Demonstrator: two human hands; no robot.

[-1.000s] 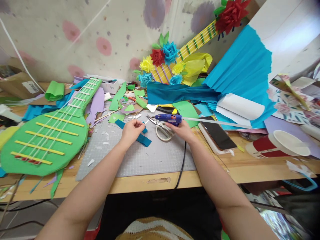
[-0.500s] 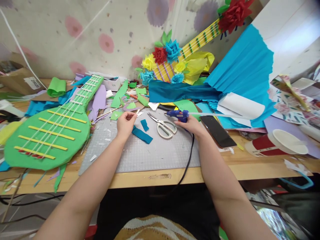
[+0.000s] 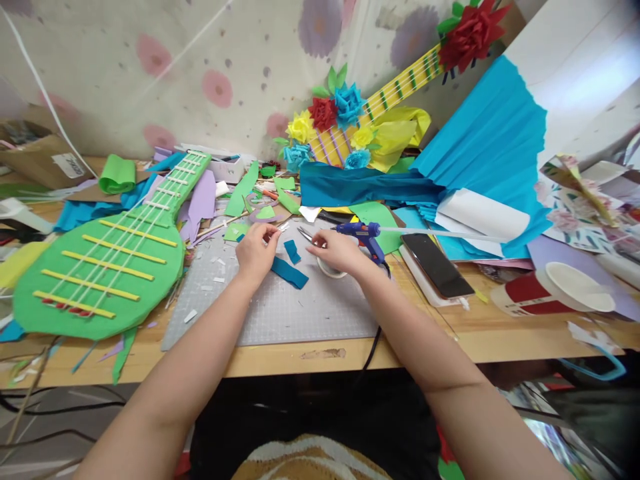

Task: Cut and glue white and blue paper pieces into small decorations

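Observation:
My left hand [image 3: 257, 252] is closed in a pinch, with a small white strip [image 3: 283, 227] poking out past its fingertips. Just right of it, my right hand [image 3: 333, 250] hovers over the scissors [image 3: 330, 270] with loosely bent fingers and nothing visible in them; it hides most of the scissors' handles. Behind that wrist rests a blue glue gun [image 3: 370, 240] with a long clear glue stick in its back. Two pieces of dark blue crepe paper, a longer strip [image 3: 290, 272] and a short one [image 3: 292, 251], lie between the hands on the grey cutting mat [image 3: 240, 320].
A green paper lute [image 3: 95, 287] lies at left. Against the wall leans a yellow paper guitar [image 3: 330, 143] with paper flowers. Blue crepe paper [image 3: 485, 133], a phone [image 3: 437, 265] and a paper cup [image 3: 550, 290] are on the right. Paper scraps litter the back.
My right hand has let go of the glue gun and moved left over the scissors. The glue gun now rests on its own. My left hand keeps its pinch, nearly in place.

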